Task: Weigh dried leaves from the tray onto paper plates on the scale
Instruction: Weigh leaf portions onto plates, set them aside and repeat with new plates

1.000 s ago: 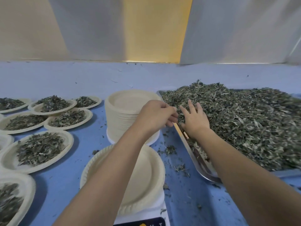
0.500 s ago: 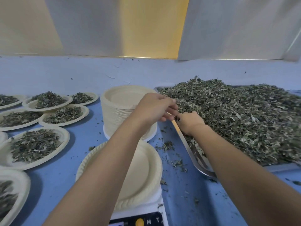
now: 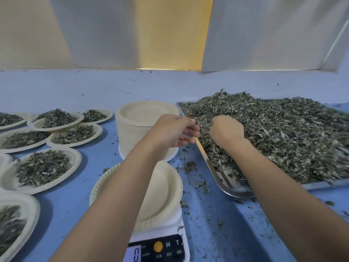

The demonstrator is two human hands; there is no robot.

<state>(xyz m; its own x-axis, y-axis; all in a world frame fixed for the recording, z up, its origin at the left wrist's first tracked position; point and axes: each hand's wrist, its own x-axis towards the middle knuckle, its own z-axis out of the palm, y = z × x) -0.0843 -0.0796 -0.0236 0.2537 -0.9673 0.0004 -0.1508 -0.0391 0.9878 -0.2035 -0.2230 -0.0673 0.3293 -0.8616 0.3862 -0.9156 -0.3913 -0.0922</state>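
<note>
While the right hand [image 3: 226, 131] grips leaves [image 3: 287, 140] with curled fingers in the tray [image 3: 213, 167] at centre right and the left hand [image 3: 174, 131] hangs loosely curled, empty, a gentle lift toward the bare plate [image 3: 170, 188] on the scale [image 3: 184, 250] should spill least.

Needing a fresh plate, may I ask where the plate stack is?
In the head view, centre: the stack stands just left of the tray, behind the scale.

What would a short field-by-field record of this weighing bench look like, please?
scale: display shows 0
plate on scale: empty
tray: metal, heaped with dried leaves
right hand: fingers curled into the leaves near the tray's left edge
left hand: loosely curled, holding nothing visible, by the plate stack
filled plates: several, at left
</note>
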